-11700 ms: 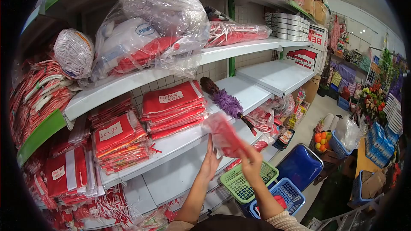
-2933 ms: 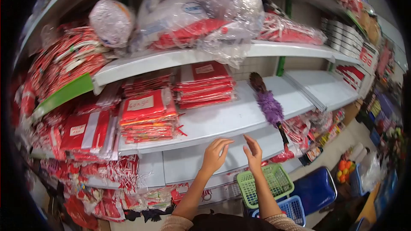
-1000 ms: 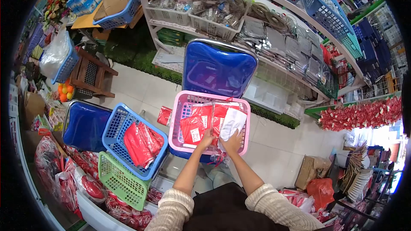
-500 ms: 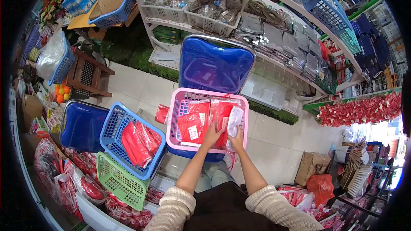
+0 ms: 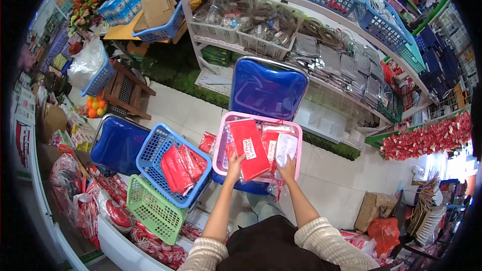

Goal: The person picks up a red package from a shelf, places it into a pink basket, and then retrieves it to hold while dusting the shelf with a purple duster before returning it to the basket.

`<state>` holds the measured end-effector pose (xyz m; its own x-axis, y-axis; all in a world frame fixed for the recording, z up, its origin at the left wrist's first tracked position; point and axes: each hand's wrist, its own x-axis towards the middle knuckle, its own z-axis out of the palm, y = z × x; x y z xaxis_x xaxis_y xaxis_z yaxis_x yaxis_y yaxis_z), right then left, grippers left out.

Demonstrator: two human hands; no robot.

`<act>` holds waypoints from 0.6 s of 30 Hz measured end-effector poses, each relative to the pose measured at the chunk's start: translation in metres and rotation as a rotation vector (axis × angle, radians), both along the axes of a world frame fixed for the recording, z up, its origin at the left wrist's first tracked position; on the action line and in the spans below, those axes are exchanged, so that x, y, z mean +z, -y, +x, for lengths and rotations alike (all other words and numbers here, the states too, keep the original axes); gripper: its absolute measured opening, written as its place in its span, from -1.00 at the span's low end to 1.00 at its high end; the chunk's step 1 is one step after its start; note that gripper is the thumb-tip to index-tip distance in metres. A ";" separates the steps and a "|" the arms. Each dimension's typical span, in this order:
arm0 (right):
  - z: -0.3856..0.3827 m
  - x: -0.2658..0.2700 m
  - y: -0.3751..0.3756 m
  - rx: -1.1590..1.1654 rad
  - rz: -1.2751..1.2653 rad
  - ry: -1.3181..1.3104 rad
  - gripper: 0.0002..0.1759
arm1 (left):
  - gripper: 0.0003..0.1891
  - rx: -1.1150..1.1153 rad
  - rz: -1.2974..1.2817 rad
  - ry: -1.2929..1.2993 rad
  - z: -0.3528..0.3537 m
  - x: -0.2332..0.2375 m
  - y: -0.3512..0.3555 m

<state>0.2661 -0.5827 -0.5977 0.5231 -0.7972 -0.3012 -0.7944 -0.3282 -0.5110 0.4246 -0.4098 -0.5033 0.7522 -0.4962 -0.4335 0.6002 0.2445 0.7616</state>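
My left hand (image 5: 235, 164) grips the lower left edge of a flat red packet (image 5: 248, 145) with a white handwritten label, held over the pink basket (image 5: 219, 155). At the basket's right side, my right hand (image 5: 287, 168) is closed on a whitish packet (image 5: 286, 146). Another red packet (image 5: 269, 143) with a label lies between them in the basket, partly covered. The pink basket rests on a blue chair (image 5: 267, 88).
On the left are a blue basket (image 5: 144, 158) of red packets, a green basket (image 5: 155, 228) and another blue chair (image 5: 118, 143). A small red packet (image 5: 207, 142) lies beside the pink basket. Shelves (image 5: 221, 40) with bins stand beyond; a cardboard box (image 5: 374, 211) is at right.
The view has shifted, so the scene sits farther right and lower. My left hand has moved left within the basket and now holds up the labelled red packet; my right hand still holds the whitish one.
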 end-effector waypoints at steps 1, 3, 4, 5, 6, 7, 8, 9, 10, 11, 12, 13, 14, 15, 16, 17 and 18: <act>0.002 0.007 -0.002 -0.009 0.022 -0.046 -0.05 | -0.51 -0.025 -0.014 0.000 0.004 0.006 -0.009; 0.014 0.035 -0.007 0.014 0.059 -0.195 -0.11 | -0.51 0.012 -0.033 -0.029 0.004 0.024 -0.022; 0.020 0.047 -0.011 0.035 0.139 0.013 -0.15 | -0.51 0.034 -0.044 -0.043 0.002 0.035 -0.029; 0.026 0.060 -0.016 0.060 0.219 0.221 -0.20 | -0.48 0.069 -0.077 -0.077 -0.001 0.046 -0.033; 0.031 0.069 -0.019 0.087 0.300 0.430 -0.24 | -0.48 0.097 -0.100 -0.087 -0.004 0.060 -0.037; 0.041 0.079 -0.022 0.059 0.707 0.683 -0.30 | -0.47 0.126 -0.125 -0.096 -0.008 0.076 -0.040; 0.042 0.092 -0.027 -0.063 0.925 0.721 -0.30 | -0.47 0.155 -0.151 -0.103 -0.010 0.088 -0.043; 0.045 0.151 -0.042 -0.188 1.142 0.750 -0.29 | -0.46 0.168 -0.182 -0.114 -0.012 0.089 -0.047; 0.049 0.190 -0.052 -0.314 1.359 0.768 -0.28 | -0.47 0.170 -0.204 -0.104 -0.014 0.096 -0.052; 0.051 0.182 -0.054 -0.236 1.475 0.872 -0.31 | -0.48 0.172 -0.227 -0.092 -0.015 0.103 -0.057; 0.052 0.191 -0.057 -0.154 1.457 0.870 -0.32 | -0.49 0.175 -0.251 -0.078 -0.015 0.112 -0.060; 0.051 0.208 -0.061 -0.072 1.440 0.866 -0.32 | -0.51 0.195 -0.255 -0.043 -0.017 0.128 -0.063; 0.051 0.224 -0.065 0.010 1.421 0.862 -0.33 | -0.53 0.237 -0.267 -0.023 -0.021 0.145 -0.067; 0.053 0.244 -0.068 0.032 1.490 0.882 -0.34 | -0.55 0.281 -0.279 -0.002 -0.025 0.164 -0.070; 0.054 0.259 -0.072 0.099 1.516 0.912 -0.35 | -0.57 0.324 -0.292 0.021 -0.027 0.179 -0.074; 0.056 0.272 -0.076 0.168 1.542 0.941 -0.36 | -0.57 0.371 -0.331 0.047 -0.028 0.187 -0.079; 0.058 0.286 -0.081 0.240 1.567 0.968 -0.38 | -0.57 0.399 -0.345 0.068 -0.030 0.198 -0.085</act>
<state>0.3237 -0.5021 -0.3119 0.9865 -0.0125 -0.1630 -0.0911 0.7859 -0.6116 0.3945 -0.3247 -0.3053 0.9324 -0.2709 -0.2391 0.3613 0.6868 0.6307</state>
